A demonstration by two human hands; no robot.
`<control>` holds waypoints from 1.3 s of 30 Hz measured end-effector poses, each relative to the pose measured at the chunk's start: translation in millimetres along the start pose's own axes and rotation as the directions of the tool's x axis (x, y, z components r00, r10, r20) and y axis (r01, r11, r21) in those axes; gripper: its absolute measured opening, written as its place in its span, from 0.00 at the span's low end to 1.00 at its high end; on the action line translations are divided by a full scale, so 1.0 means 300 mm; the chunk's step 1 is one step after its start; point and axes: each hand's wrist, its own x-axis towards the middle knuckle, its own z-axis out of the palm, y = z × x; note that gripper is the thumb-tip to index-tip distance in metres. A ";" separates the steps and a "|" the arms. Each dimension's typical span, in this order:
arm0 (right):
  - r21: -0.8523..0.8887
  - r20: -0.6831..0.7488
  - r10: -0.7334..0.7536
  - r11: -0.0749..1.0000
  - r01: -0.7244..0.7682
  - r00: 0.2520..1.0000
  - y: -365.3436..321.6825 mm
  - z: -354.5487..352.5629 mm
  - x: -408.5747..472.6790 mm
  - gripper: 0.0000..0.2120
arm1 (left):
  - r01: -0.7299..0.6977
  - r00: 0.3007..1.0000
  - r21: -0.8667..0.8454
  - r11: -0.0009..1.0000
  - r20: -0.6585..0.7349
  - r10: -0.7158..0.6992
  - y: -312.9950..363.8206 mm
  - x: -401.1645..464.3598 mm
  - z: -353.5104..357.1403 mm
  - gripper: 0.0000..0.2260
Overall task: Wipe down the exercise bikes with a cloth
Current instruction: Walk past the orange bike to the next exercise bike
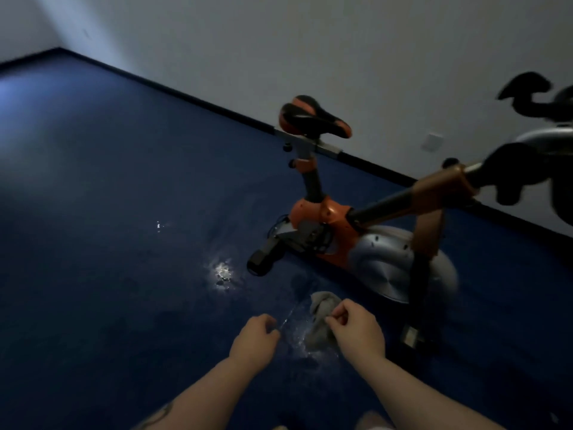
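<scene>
An orange, black and silver exercise bike [328, 218] stands on the blue floor at the right, its black and orange saddle [313, 119] up at centre and its black handlebars [524, 162] blurred at the far right. A crumpled grey cloth [322, 318] hangs in front of me, low at centre. My right hand [356, 330] pinches the cloth at its right side. My left hand [255, 339] is curled into a loose fist a little to the left, apart from the cloth, and whether it holds anything thin I cannot tell.
The dark blue floor [108, 243] stretches wide to the left, with bright wet glints [223, 274] near the bike's rear foot. A white wall with a black skirting runs diagonally behind the bike, with a white socket plate [432, 141] on it.
</scene>
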 end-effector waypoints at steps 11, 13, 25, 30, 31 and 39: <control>-0.039 0.093 -0.137 0.989 0.141 0.986 -0.372 0.126 0.437 0.10 | 0.039 0.995 -0.115 0.993 -0.087 -0.049 0.002 0.394 -0.279 0.17; -0.044 0.105 -0.158 0.986 0.164 0.982 -0.438 0.127 0.540 0.09 | 0.049 0.992 -0.103 0.994 -0.107 -0.060 0.020 0.485 -0.346 0.16; -0.050 0.165 -0.165 0.983 0.175 0.972 -0.799 0.266 1.010 0.09 | 0.081 0.977 -0.240 0.967 -0.171 -0.124 0.034 0.938 -0.695 0.15; -0.079 0.151 -0.153 0.983 0.166 0.977 -1.000 0.433 1.174 0.09 | 0.091 0.986 -0.219 0.971 -0.119 -0.119 -0.078 1.160 -0.893 0.15; -0.074 0.135 -0.146 0.985 0.157 0.980 -1.049 0.466 1.202 0.09 | 0.085 0.988 -0.204 0.975 -0.107 -0.108 -0.096 1.203 -0.945 0.15; 0.000 0.054 -0.083 0.997 0.083 0.995 -1.383 0.662 1.397 0.08 | 0.038 0.996 -0.132 0.991 -0.074 -0.048 -0.176 1.538 -1.321 0.15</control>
